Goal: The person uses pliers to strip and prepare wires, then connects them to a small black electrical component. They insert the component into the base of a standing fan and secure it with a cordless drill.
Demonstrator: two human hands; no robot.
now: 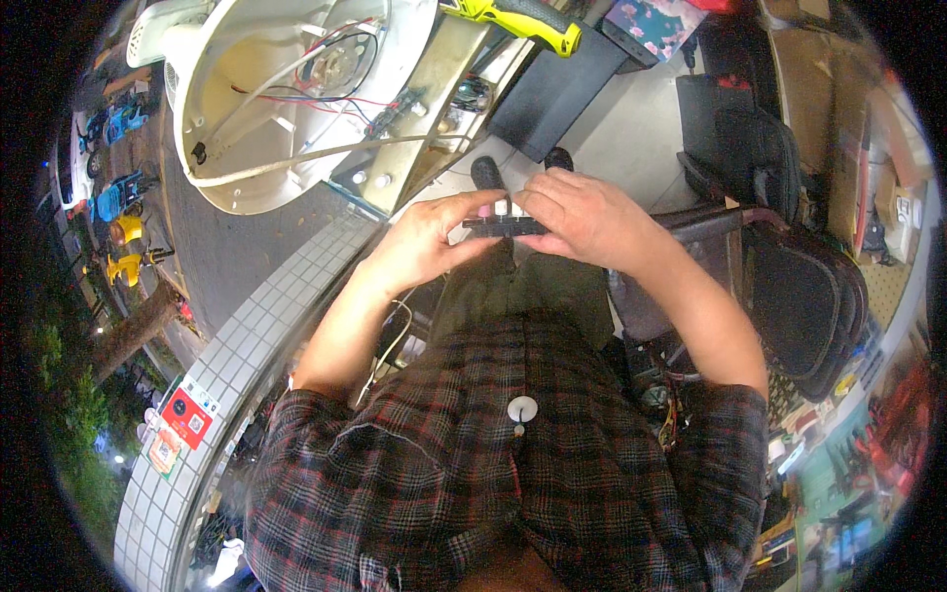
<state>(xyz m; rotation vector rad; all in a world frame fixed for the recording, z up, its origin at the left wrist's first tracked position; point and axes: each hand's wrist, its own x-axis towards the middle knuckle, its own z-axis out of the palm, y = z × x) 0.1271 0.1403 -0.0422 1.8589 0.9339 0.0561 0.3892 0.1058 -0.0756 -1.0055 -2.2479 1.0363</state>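
Both my hands hold one small dark bar with white push buttons (501, 223) over my lap. My left hand (434, 240) grips its left end with thumb and fingers. My right hand (584, 215) covers its right end from above, fingers curled over the white buttons. Most of the part is hidden under my fingers.
A white fan housing (258, 99) with red and black wires lies open ahead on the left. A yellow-green power drill (523, 22) rests on a dark box (557, 84). A black chair (789, 266) stands to my right. A tiled ledge (247, 345) runs on the left.
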